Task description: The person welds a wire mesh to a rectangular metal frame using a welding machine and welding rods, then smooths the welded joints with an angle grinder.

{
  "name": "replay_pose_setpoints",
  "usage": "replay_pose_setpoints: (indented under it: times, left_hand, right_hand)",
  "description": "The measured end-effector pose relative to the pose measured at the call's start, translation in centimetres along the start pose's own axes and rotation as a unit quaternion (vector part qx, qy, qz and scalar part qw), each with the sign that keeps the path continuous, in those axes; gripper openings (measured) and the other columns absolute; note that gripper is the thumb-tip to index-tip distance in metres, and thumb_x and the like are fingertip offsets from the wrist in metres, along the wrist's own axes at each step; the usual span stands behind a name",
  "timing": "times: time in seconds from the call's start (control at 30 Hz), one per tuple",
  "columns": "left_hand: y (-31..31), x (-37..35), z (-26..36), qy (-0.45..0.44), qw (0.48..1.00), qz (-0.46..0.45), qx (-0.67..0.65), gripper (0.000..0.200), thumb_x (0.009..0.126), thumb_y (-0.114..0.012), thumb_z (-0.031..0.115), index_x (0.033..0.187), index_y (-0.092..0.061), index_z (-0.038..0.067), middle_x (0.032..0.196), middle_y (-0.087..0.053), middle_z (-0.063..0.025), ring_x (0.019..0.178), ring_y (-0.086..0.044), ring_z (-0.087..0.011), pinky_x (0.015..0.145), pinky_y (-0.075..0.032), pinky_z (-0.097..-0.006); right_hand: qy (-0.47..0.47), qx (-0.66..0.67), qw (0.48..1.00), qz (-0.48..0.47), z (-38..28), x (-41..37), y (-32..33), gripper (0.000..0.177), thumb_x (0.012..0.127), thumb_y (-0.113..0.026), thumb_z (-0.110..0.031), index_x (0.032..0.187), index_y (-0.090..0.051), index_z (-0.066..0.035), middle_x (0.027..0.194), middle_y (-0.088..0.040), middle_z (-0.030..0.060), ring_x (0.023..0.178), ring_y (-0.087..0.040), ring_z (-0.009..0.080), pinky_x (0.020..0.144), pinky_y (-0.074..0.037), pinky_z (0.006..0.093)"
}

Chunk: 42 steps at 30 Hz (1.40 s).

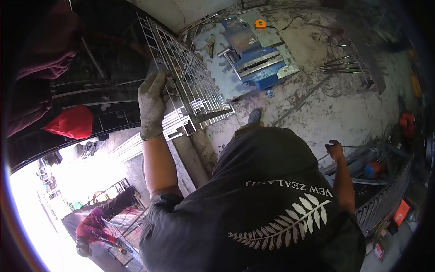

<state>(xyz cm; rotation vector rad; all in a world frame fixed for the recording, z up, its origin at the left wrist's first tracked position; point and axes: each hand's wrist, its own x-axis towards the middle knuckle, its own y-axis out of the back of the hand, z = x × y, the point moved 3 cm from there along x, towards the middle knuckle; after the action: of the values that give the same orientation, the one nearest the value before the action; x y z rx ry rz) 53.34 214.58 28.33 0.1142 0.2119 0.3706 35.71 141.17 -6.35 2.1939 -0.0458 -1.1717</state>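
Observation:
My left hand, in a grey work glove, is raised with its fingers closed around the near edge of a wire mesh panel. The panel slants from the upper left down to the middle. My right hand is bare and held out low on the right, fingers loosely bent and apart. A thin line runs beside it; I cannot make out any grip on it. A blue bench vise stands on a grey metal plate, beyond the panel. An orange tape measure lies behind the vise.
Metal rods lie on the stained floor at upper right. A metal-framed rack is beside my right arm. At lower left, another person in a red top bends near metal frames. A red cloth is at the left.

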Motion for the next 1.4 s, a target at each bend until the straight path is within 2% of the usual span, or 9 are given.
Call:
replay_pose_setpoints:
  times: [0.2, 0.43, 0.6, 0.73, 0.8, 0.93, 1.07, 1.23, 1.4]
  left_hand:
    - [-0.3, -0.6, 1.1, -0.124, 0.964, 0.056, 0.228, 0.035, 0.111, -0.067, 0.029, 0.122, -0.080, -0.002, 0.090, -0.074, -0.0028, 0.077, -0.062, -0.0064, 0.070, -0.048, -0.0240]
    - [-2.0, -1.3, 2.4, -0.021, 0.943, 0.108, 0.314, 0.037, 0.110, -0.070, 0.034, 0.123, -0.080, 0.001, 0.087, -0.066, 0.0014, 0.079, -0.054, -0.0075, 0.071, -0.045, -0.0288]
    - [-2.3, -1.6, 4.2, 0.078, 0.931, 0.143, 0.327, 0.045, 0.109, -0.071, 0.044, 0.122, -0.081, 0.002, 0.085, -0.066, 0.0005, 0.075, -0.057, -0.0088, 0.065, -0.046, -0.0309]
    - [-2.1, -0.3, 4.6, 0.117, 0.902, 0.194, 0.367, 0.058, 0.106, -0.067, 0.057, 0.117, -0.082, 0.002, 0.094, -0.073, -0.0057, 0.078, -0.064, -0.0120, 0.069, -0.050, -0.0323]
    - [-4.8, -2.0, 6.3, 0.118, 0.904, 0.218, 0.348, 0.065, 0.105, -0.065, 0.062, 0.117, -0.082, 0.001, 0.098, -0.077, -0.0109, 0.081, -0.068, -0.0170, 0.073, -0.052, -0.0350]
    - [-5.2, -1.1, 7.7, 0.059, 0.815, 0.230, 0.529, 0.077, 0.102, -0.060, 0.070, 0.123, -0.080, -0.002, 0.119, -0.079, -0.0244, 0.107, -0.075, -0.0369, 0.093, -0.056, -0.0462]
    - [-6.9, 0.2, 8.1, 0.036, 0.726, 0.276, 0.629, 0.082, 0.101, -0.057, 0.073, 0.130, -0.077, -0.001, 0.132, -0.074, -0.0315, 0.131, -0.069, -0.0439, 0.110, -0.052, -0.0500]
    - [-17.0, 3.7, 8.8, -0.002, 0.719, 0.421, 0.553, 0.082, 0.099, -0.063, 0.070, 0.144, -0.067, 0.001, 0.142, -0.068, -0.0306, 0.135, -0.064, -0.0467, 0.114, -0.050, -0.0537]
    - [-30.9, 13.1, 7.5, -0.102, 0.712, 0.418, 0.555, 0.077, 0.094, -0.073, 0.062, 0.145, -0.066, 0.005, 0.148, -0.066, -0.0238, 0.139, -0.060, -0.0439, 0.118, -0.045, -0.0541]
  right_hand:
    - [0.069, -0.037, 0.995, -0.057, -2.3, 3.8, 0.7, 0.058, 0.093, -0.083, -0.022, 0.139, -0.065, 0.007, 0.091, -0.080, 0.0180, 0.074, -0.073, 0.0199, 0.070, -0.058, 0.0355]
    - [0.100, -0.076, 0.989, -0.082, 2.9, 8.9, 5.3, 0.061, 0.092, -0.086, -0.028, 0.137, -0.066, 0.007, 0.105, -0.081, 0.0285, 0.098, -0.079, 0.0347, 0.088, -0.061, 0.0416]
    - [0.008, 0.032, 0.998, -0.046, 15.4, 14.8, 14.4, 0.050, 0.093, -0.083, -0.020, 0.136, -0.068, 0.001, 0.089, -0.078, 0.0127, 0.069, -0.071, 0.0200, 0.062, -0.056, 0.0368]
    - [-0.077, 0.076, 0.991, -0.079, 26.5, 16.9, 21.7, 0.010, 0.101, -0.075, -0.017, 0.104, -0.067, -0.012, 0.074, -0.063, 0.0020, 0.059, -0.062, 0.0165, 0.048, -0.041, 0.0324]
    - [-0.162, 0.221, 0.954, -0.124, 30.6, 17.2, 24.6, 0.022, 0.101, -0.070, -0.017, 0.083, -0.059, -0.012, 0.067, -0.060, 0.0039, 0.051, -0.057, 0.0166, 0.041, -0.039, 0.0345]
    - [-0.270, 0.116, 0.953, -0.072, 30.1, 15.6, 28.4, 0.021, 0.103, -0.065, -0.014, 0.084, -0.056, -0.017, 0.069, -0.053, 0.0002, 0.053, -0.053, 0.0153, 0.045, -0.031, 0.0316]
    - [-0.236, 0.125, 0.958, -0.103, 35.1, 24.7, 27.3, 0.016, 0.102, -0.075, -0.026, 0.106, -0.069, -0.012, 0.088, -0.069, 0.0068, 0.072, -0.068, 0.0249, 0.067, -0.053, 0.0439]
    - [-0.128, 0.059, 0.982, -0.127, 20.8, 27.3, 27.3, 0.012, 0.101, -0.072, -0.021, 0.101, -0.064, -0.012, 0.080, -0.066, 0.0063, 0.070, -0.068, 0.0246, 0.063, -0.050, 0.0448]
    - [-0.024, -0.004, 0.993, -0.115, 12.1, 35.9, 29.8, 0.038, 0.099, -0.074, -0.018, 0.132, -0.063, -0.004, 0.088, -0.076, 0.0109, 0.069, -0.072, 0.0234, 0.060, -0.054, 0.0463]
